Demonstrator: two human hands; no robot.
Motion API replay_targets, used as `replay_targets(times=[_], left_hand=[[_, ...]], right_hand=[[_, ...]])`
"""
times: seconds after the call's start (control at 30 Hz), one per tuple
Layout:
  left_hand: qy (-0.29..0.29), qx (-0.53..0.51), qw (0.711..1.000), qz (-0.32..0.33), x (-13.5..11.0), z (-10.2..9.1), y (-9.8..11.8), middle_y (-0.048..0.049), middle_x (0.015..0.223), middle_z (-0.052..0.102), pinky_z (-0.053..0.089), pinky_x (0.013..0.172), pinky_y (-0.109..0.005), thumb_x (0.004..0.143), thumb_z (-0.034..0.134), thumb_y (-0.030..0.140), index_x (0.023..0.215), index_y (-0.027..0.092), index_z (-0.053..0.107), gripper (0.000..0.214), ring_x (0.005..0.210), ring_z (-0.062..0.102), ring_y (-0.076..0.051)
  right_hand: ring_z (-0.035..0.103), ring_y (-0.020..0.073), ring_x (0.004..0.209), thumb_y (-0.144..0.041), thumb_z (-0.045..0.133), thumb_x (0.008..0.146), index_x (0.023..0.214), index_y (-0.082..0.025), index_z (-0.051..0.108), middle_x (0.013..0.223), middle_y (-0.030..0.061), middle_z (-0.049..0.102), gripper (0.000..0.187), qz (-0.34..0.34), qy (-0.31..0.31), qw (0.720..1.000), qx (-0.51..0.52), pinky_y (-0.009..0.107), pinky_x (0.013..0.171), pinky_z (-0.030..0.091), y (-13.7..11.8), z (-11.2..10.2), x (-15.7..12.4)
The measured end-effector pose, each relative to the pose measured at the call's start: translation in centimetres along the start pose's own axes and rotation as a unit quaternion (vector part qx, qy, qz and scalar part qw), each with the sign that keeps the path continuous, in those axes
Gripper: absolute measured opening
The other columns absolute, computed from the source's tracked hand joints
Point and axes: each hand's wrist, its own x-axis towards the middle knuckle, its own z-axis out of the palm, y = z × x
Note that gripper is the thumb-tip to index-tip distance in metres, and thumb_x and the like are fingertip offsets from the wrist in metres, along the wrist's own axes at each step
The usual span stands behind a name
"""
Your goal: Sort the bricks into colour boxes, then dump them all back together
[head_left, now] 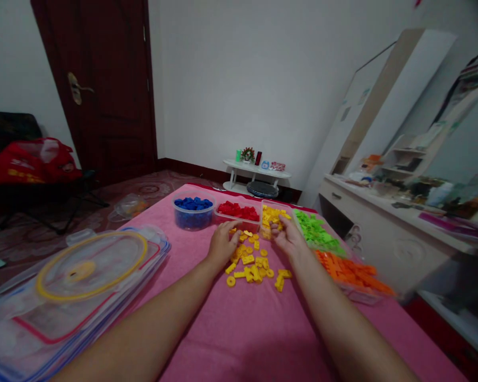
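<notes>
Loose yellow building blocks point(248, 260), some of them round with a hole, lie scattered on the pink cloth between my arms. My left hand point(224, 245) is at the far left of this pile, its fingers and thumb closed about a yellow block point(233, 231). At the near right edge of a clear tub of yellow blocks point(266, 232) is my right hand point(289, 239), palm turned inward and fingers curled. Yellow shows behind its fingertips, but whether a block is between them is hard to make out.
A round tub of blue blocks point(194, 218) and a tub of red blocks point(238, 212) stand left of the yellow tub. Green blocks point(316, 232) and orange blocks point(352, 271) fill tubs along the right edge. Stacked clear lids point(91, 270) lie at left.
</notes>
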Motion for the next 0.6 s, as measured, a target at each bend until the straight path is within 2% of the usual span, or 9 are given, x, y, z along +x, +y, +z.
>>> replay_targets(times=[0.07,0.13,0.17,0.23,0.27,0.43,0.5,0.6], left_hand=[[0.021,0.023,0.999,-0.032,0.2,-0.1,-0.7,-0.0071,0.105,0.067,0.045,0.09,-0.034,0.082,0.052,0.015,0.103,0.018,0.067,0.026,0.101,0.059,-0.02],[0.029,0.049,0.997,-0.061,0.3,-0.1,-1.1,-0.0078,0.1,0.068,0.045,0.089,-0.034,0.08,0.052,0.015,0.098,0.017,0.069,0.024,0.096,0.061,-0.019],[0.029,0.061,0.995,-0.071,0.3,-0.2,-1.3,-0.0081,0.098,0.068,0.045,0.088,-0.034,0.08,0.053,0.015,0.097,0.016,0.069,0.023,0.095,0.061,-0.019],[0.02,0.083,0.993,-0.083,0.4,-0.1,-1.4,-0.0091,0.099,0.068,0.044,0.088,-0.033,0.079,0.053,0.015,0.099,0.016,0.069,0.026,0.095,0.061,-0.02],[0.008,0.094,0.992,-0.087,0.3,0.0,-1.5,-0.0096,0.1,0.068,0.044,0.088,-0.033,0.079,0.054,0.015,0.102,0.015,0.069,0.027,0.095,0.06,-0.02],[-0.066,0.142,0.985,-0.072,0.1,0.4,-1.7,-0.0111,0.111,0.066,0.043,0.089,-0.033,0.078,0.057,0.022,0.116,0.017,0.063,0.038,0.101,0.059,-0.022],[-0.083,0.15,0.983,-0.061,0.1,0.5,-1.8,-0.0111,0.114,0.065,0.043,0.088,-0.033,0.078,0.058,0.024,0.119,0.018,0.061,0.041,0.102,0.059,-0.022],[-0.096,0.145,0.983,-0.053,0.1,0.5,-1.7,-0.0117,0.114,0.065,0.044,0.087,-0.032,0.079,0.058,0.026,0.122,0.018,0.058,0.044,0.101,0.06,-0.023]], right_hand=[[0.049,0.0077,0.046,-0.024,0.054,0.084,0.085,-0.021,0.046,0.061,-0.0029,0.053,0.009,-0.017,0.044,0.999,-0.02,0.015,0.042,0.041,-1.7,-0.2,1.6],[0.056,0.0116,0.055,-0.03,0.056,0.083,0.091,-0.019,0.051,0.07,0.0019,0.059,0.015,-0.067,0.083,0.983,-0.152,0.021,0.05,0.046,-3.0,-0.5,2.7],[0.06,0.0142,0.061,-0.034,0.056,0.083,0.094,-0.018,0.053,0.077,0.0057,0.063,0.02,-0.106,0.096,0.959,-0.246,0.023,0.054,0.047,-3.3,-0.7,3.0],[0.063,0.0187,0.075,-0.037,0.052,0.083,0.099,-0.014,0.058,0.091,0.0121,0.065,0.029,-0.186,0.105,0.886,-0.412,0.027,0.061,0.048,-3.1,-1.0,3.1],[0.063,0.02,0.08,-0.036,0.05,0.083,0.099,-0.012,0.06,0.095,0.0134,0.066,0.031,-0.215,0.096,0.856,-0.461,0.028,0.064,0.048,-2.5,-1.1,2.9],[0.064,0.0192,0.086,-0.017,0.054,0.073,0.084,-0.015,0.069,0.088,0.0062,0.071,0.019,-0.249,-0.013,0.794,-0.554,0.03,0.08,0.047,2.2,-0.5,1.3],[0.062,0.02,0.096,-0.009,0.053,0.069,0.089,-0.018,0.071,0.096,0.0056,0.071,0.028,-0.262,-0.033,0.766,-0.586,0.031,0.09,0.042,3.7,0.0,0.7],[0.056,0.0226,0.11,-0.004,0.048,0.071,0.103,-0.019,0.068,0.111,0.0086,0.066,0.041,-0.272,-0.046,0.694,-0.665,0.034,0.098,0.036,4.8,0.7,-0.1]])
